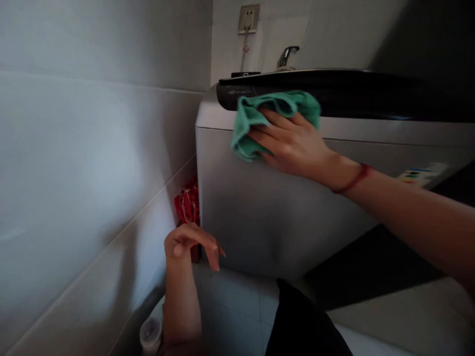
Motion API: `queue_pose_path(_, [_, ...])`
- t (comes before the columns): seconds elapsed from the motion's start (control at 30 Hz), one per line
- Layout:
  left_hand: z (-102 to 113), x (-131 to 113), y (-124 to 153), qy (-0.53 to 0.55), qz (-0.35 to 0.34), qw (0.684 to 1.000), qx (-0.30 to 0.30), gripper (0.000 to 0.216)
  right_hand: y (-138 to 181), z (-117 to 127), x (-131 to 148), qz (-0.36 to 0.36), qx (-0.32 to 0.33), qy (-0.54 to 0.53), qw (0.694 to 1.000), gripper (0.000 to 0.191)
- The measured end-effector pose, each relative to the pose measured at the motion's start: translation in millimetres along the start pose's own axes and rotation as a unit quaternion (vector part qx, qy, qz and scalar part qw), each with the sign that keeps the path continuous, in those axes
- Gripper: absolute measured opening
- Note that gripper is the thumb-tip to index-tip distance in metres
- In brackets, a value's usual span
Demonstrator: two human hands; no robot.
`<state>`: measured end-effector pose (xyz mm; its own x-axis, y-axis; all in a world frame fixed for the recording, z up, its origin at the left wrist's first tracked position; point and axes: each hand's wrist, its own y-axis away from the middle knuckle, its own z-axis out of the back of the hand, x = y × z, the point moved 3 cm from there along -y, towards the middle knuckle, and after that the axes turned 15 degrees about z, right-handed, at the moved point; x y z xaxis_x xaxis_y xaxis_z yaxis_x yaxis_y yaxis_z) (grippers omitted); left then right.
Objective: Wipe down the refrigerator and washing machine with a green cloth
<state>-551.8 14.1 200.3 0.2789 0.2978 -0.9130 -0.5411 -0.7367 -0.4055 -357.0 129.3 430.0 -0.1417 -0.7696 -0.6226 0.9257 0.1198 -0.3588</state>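
My right hand [291, 143] presses a green cloth [260, 116] flat against the upper front of a grey top-loading washing machine [260, 207], just under its dark lid [352, 91]. A red string bracelet circles that wrist. My left hand [191, 244] hangs lower down, beside the machine's left front corner, with its fingers loosely curled and nothing in it.
A tiled wall [92, 173] runs close along the left. A red patterned item [188, 202] is wedged between wall and machine. A socket [248, 19] and a tap [287, 55] sit on the back wall. A small plastic container [151, 333] stands on the floor.
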Motion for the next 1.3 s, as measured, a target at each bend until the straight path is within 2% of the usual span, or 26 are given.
queue_pose_path(0.07, [2.5,-1.9,7.1,0.029,-0.066,0.995,0.071,0.07,3.4,2.2,0.2,-0.038,0.025,0.0,0.999,0.059])
queue_pose_path(0.2, [9.5,-7.3,19.7,0.056,-0.137,0.985,0.093,0.059,-61.0,-6.4,16.6,0.012,0.075,-0.019,0.997,0.067])
queue_pose_path(0.27, [6.3,-13.2,21.3,0.059,-0.161,0.978,0.123,0.058,-75.0,-11.0,19.4,0.019,0.074,-0.034,0.996,0.068])
queue_pose_path(0.37, [-2.3,-24.1,18.9,0.022,-0.19,0.967,0.165,0.062,-45.2,-13.3,14.1,-0.008,0.068,-0.046,0.997,0.065])
queue_pose_path(0.47, [-5.5,-29.7,17.6,-0.007,-0.183,0.971,0.151,0.062,-15.8,-12.1,8.2,-0.023,0.038,-0.044,0.998,0.062])
queue_pose_path(0.57, [-5.4,-28.7,20.2,0.029,-0.144,0.979,0.139,0.055,-35.7,-13.3,5.3,0.001,0.006,-0.049,0.999,0.059])
queue_pose_path(0.63, [-8.7,-28.3,20.8,0.05,-0.116,0.979,0.16,0.052,-56.4,-14.6,4.5,0.017,-0.006,-0.054,0.998,0.06])
queue_pose_path(0.7, [-14.5,-31.4,18.4,0.039,-0.101,0.977,0.186,0.052,-62.2,-15.2,5.2,0.034,-0.013,-0.051,0.998,0.058])
queue_pose_path(0.77, [-20.1,-38.5,14.1,0.005,-0.116,0.974,0.196,0.053,-53.1,-14.8,7.5,0.045,-0.013,-0.027,0.999,0.053])
queue_pose_path(0.87, [-27.7,-49.4,9.0,-0.066,-0.16,0.961,0.214,0.064,-42.0,-15.4,12.8,0.047,0.027,0.033,0.998,0.043])
queue_pose_path(0.93, [-31.4,-52.8,7.7,-0.095,-0.174,0.956,0.217,0.068,-47.4,-16.0,16.5,0.049,0.049,0.052,0.996,0.04])
queue_pose_path(1.07, [-35.2,-55.5,12.7,-0.093,-0.225,0.949,0.199,0.073,-56.7,-14.0,20.5,0.084,0.041,0.089,0.992,0.038])
queue_pose_path(1.2, [-33.1,-54.9,19.5,-0.103,-0.189,0.963,0.162,0.07,-52.1,-12.8,16.9,0.084,0.051,0.144,0.985,0.035])
queue_pose_path(1.3, [-30.6,-57.0,22.1,-0.099,-0.197,0.958,0.182,0.071,-59.1,-18.4,14.4,0.053,0.049,0.124,0.99,0.044])
